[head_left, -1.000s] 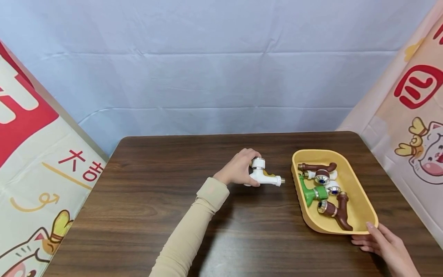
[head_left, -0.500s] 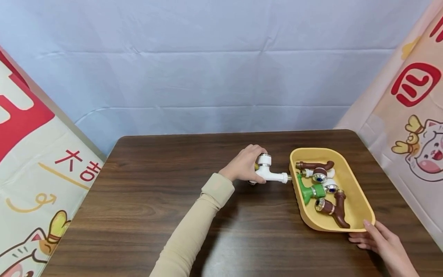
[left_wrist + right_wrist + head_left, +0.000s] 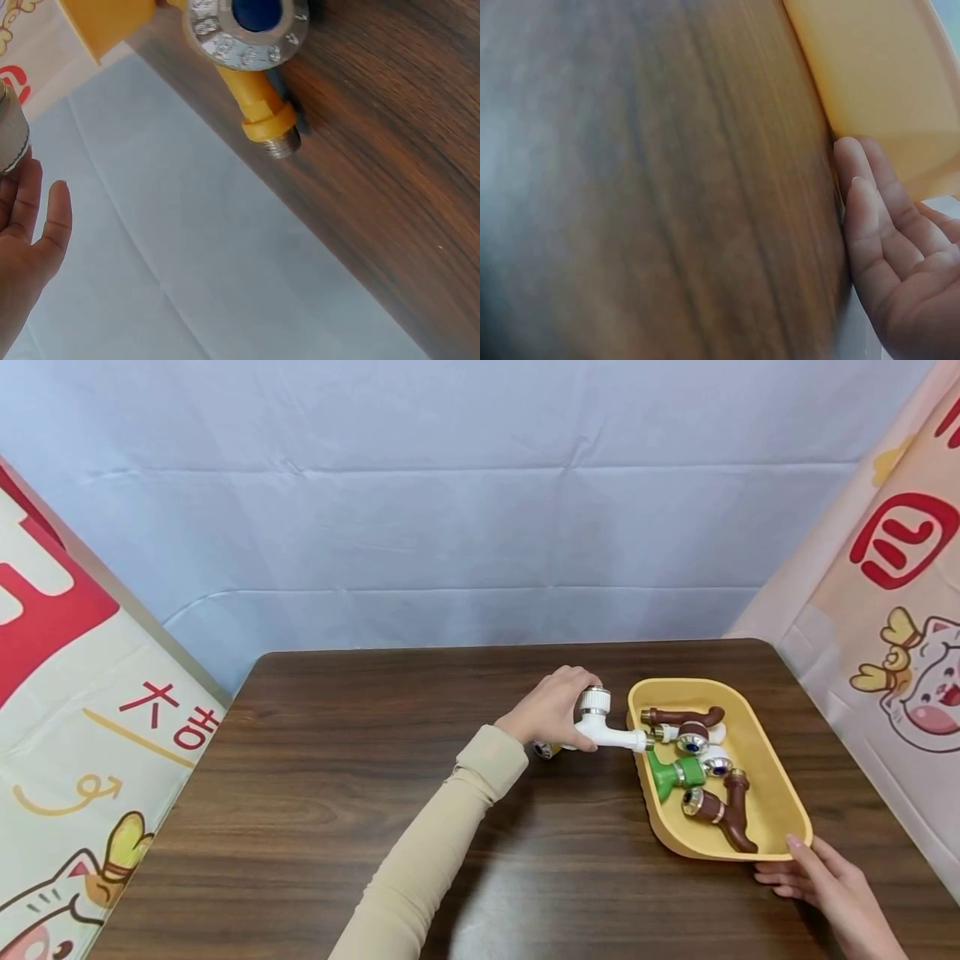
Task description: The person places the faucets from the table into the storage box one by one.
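Observation:
My left hand (image 3: 553, 706) grips a white plastic tap (image 3: 609, 737) with a ribbed handle on top. The tap's threaded metal end overlaps the left rim of a yellow tray (image 3: 780, 827) in the head view. Part of its white handle (image 3: 13, 135) shows at the edge of the left wrist view. At the tray's near right corner, my right hand (image 3: 836, 885) holds the rim, thumb on top and fingers (image 3: 866, 217) against the outer wall. Inside lie a green tap (image 3: 678, 774), brown taps (image 3: 727, 814) and other white ones.
A yellow tap (image 3: 259, 105) with a blue-centred silver knob lies on the wooden table (image 3: 337, 793), mostly hidden behind my left hand in the head view. A pale cloth (image 3: 450, 527) hangs behind the table, with printed banners (image 3: 900, 693) at both sides.
My left hand has carried the white tap rightward to the tray's left rim, uncovering part of the yellow tap behind it. My right hand has stayed at the tray corner.

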A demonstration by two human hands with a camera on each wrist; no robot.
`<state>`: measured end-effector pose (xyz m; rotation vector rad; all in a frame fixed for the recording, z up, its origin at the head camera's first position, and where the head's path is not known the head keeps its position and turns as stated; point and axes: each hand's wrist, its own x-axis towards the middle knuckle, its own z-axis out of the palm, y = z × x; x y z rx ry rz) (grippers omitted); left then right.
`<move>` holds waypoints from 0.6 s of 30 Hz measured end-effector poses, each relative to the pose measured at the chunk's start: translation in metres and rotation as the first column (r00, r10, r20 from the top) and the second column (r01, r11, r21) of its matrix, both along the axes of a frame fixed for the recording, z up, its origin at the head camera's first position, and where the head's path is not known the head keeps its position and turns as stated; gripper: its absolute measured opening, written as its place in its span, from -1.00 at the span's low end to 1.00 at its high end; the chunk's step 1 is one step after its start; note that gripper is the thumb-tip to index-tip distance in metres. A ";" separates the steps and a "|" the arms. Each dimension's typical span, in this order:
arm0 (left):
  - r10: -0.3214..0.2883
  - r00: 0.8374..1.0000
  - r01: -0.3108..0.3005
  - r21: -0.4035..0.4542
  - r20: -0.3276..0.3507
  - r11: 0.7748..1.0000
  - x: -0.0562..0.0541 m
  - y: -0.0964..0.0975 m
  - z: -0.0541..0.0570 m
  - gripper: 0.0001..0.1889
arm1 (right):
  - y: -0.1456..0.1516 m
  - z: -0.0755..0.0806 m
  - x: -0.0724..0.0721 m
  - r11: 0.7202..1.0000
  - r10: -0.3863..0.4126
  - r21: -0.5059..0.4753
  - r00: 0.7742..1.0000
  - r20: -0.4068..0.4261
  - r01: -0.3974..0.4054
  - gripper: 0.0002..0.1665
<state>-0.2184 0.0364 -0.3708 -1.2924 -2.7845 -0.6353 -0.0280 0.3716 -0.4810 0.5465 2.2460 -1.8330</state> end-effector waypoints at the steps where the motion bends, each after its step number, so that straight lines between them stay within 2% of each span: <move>1: -0.002 1.000 0.002 0.004 0.001 1.000 0.000 0.002 0.001 -0.23 | 0.000 0.000 0.000 1.000 0.000 -0.001 1.000 -0.002 0.000 -0.40; 7: -0.019 1.000 0.019 0.012 -0.016 1.000 -0.001 0.011 0.002 -0.23 | -0.001 0.001 0.000 1.000 0.004 0.022 1.000 0.000 -0.004 -0.36; 12: -0.034 0.999 0.035 0.015 -0.038 0.999 -0.001 0.018 0.001 -0.22 | -0.003 0.003 0.000 0.997 0.014 0.071 1.000 0.019 -0.015 -0.20; 15: -0.039 0.999 0.039 0.019 -0.031 0.999 -0.001 0.022 0.001 -0.23 | -0.003 0.003 0.000 0.997 0.014 0.073 1.000 0.018 -0.015 -0.20; 18: -0.040 0.999 0.041 0.016 -0.011 0.999 0.000 0.027 0.000 -0.23 | -0.003 0.002 0.000 0.999 0.007 0.043 1.000 0.007 -0.007 -0.29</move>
